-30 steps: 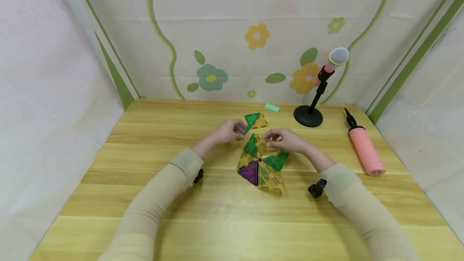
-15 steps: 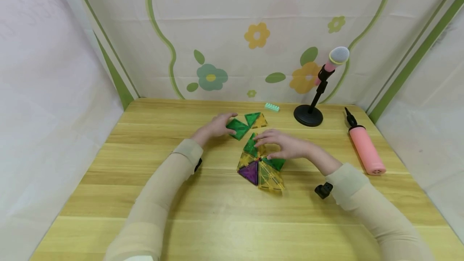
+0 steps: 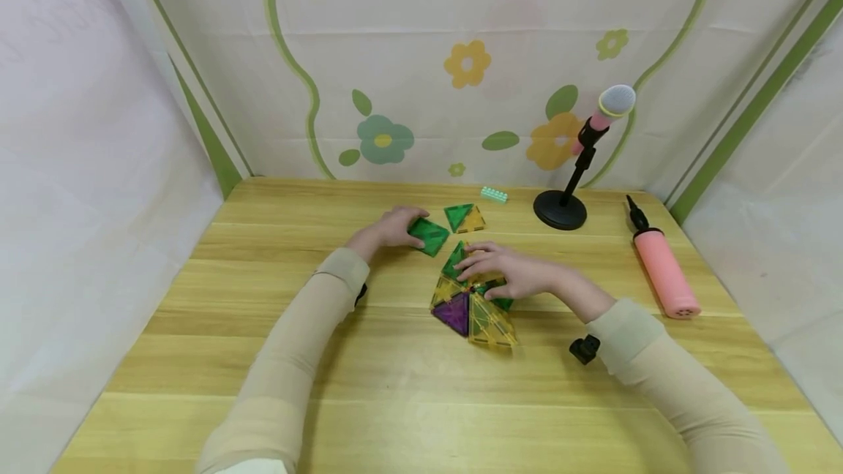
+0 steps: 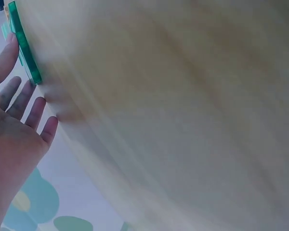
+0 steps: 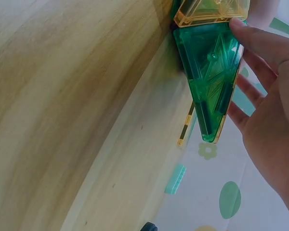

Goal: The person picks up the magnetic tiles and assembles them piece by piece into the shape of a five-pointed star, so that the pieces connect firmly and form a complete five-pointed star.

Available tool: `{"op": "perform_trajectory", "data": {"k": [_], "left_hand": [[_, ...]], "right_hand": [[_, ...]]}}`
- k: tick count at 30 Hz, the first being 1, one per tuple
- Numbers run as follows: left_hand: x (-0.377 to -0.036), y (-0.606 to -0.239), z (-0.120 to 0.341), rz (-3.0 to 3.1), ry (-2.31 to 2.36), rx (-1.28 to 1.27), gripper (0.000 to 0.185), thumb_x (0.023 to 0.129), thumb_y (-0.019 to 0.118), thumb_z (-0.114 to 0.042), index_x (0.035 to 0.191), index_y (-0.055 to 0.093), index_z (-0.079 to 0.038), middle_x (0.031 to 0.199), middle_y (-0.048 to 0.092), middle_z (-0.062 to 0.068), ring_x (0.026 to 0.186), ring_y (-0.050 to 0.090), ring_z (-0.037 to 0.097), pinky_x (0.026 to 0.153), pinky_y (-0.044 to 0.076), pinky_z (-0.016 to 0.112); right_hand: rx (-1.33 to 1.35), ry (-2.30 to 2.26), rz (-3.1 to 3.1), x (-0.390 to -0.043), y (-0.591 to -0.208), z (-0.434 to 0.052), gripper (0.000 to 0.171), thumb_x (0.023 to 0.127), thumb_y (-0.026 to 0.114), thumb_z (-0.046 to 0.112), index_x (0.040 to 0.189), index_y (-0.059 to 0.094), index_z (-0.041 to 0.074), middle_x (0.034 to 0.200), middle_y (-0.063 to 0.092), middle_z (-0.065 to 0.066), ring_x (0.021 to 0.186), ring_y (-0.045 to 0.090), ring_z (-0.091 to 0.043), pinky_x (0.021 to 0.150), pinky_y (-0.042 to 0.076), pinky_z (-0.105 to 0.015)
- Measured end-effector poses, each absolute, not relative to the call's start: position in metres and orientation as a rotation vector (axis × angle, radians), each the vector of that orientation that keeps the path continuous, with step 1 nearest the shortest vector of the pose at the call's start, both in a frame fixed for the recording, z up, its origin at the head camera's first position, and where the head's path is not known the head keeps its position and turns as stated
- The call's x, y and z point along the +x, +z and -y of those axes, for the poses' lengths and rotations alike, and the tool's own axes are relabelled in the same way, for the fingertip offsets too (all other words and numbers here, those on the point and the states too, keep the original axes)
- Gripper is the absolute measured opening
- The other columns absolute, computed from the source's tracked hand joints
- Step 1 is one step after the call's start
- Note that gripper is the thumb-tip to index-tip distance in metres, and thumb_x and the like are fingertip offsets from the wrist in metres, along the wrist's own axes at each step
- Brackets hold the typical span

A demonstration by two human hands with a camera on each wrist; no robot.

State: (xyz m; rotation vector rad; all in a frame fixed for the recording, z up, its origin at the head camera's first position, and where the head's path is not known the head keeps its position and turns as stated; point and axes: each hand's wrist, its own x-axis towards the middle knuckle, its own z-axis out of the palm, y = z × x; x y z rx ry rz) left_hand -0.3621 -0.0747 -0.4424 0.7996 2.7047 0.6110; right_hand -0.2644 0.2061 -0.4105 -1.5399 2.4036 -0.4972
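Observation:
My left hand pinches a translucent green square magnetic tile along its left side, thumb in front and fingers behind. In the left wrist view the tile is seen nearly edge-on, and the last fingers are spread away from it. My right hand holds the far right part of a raised magnetic-tile structure made of purple, yellow and green pieces. In the right wrist view the thumb lies at the top of a long green triangle tile, with fingers on its other side.
Behind the structure lie a green triangle tile and a yellow triangle tile, together. A mint toy brick sits near the back edge. Farther right are a microphone on a black stand and a pink hand pump. A printed curtain hangs behind.
My left hand has shifted left with the green square tile, which now sits apart from the two triangle tiles. My right hand has come lower over the structure.

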Motion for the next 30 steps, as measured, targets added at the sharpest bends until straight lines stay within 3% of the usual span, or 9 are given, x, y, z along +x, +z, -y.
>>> {"op": "perform_trajectory", "data": {"k": [12, 20, 24, 30], "left_hand": [[-0.354, -0.441, 0.090, -2.729, 0.589, 0.695, 0.068, 0.078, 0.075, -0.042, 0.134, 0.051, -0.011, 0.131, 0.048, 0.012, 0.126, 0.037, 0.029, 0.108, 0.029, 0.045], [-0.347, -0.441, 0.099, -2.729, 0.624, 0.708, 0.067, 0.074, 0.077, -0.048, 0.123, 0.059, -0.006, 0.120, 0.053, 0.011, 0.114, 0.044, 0.028, 0.101, 0.036, 0.042], [-0.346, -0.442, 0.100, -2.696, 0.650, 0.680, 0.065, 0.076, 0.077, -0.042, 0.125, 0.056, -0.004, 0.124, 0.052, 0.012, 0.119, 0.042, 0.029, 0.105, 0.033, 0.042], [-0.341, -0.440, 0.102, -2.677, 0.692, 0.665, 0.061, 0.078, 0.078, -0.035, 0.123, 0.053, -0.001, 0.121, 0.055, 0.012, 0.112, 0.050, 0.025, 0.101, 0.039, 0.039]], "right_hand": [[-1.483, -0.499, -2.512, -0.262, -0.412, -0.209, 0.048, 0.082, 0.074, 0.028, 0.126, 0.059, 0.015, 0.135, 0.052, -0.007, 0.135, 0.030, -0.039, 0.109, 0.024, -0.057], [-1.390, -0.494, -2.651, -0.255, -0.415, -0.207, 0.046, 0.080, 0.076, 0.035, 0.120, 0.062, 0.017, 0.128, 0.054, -0.008, 0.126, 0.041, -0.029, 0.105, 0.031, -0.053], [-1.327, -0.467, -2.722, -0.251, -0.418, -0.207, 0.047, 0.079, 0.075, 0.040, 0.118, 0.061, 0.018, 0.128, 0.054, -0.008, 0.124, 0.042, -0.029, 0.105, 0.032, -0.053], [-1.206, -0.433, -2.804, -0.245, -0.422, -0.204, 0.049, 0.079, 0.071, 0.050, 0.117, 0.060, 0.020, 0.125, 0.054, -0.001, 0.123, 0.043, -0.024, 0.107, 0.030, -0.050]]}}
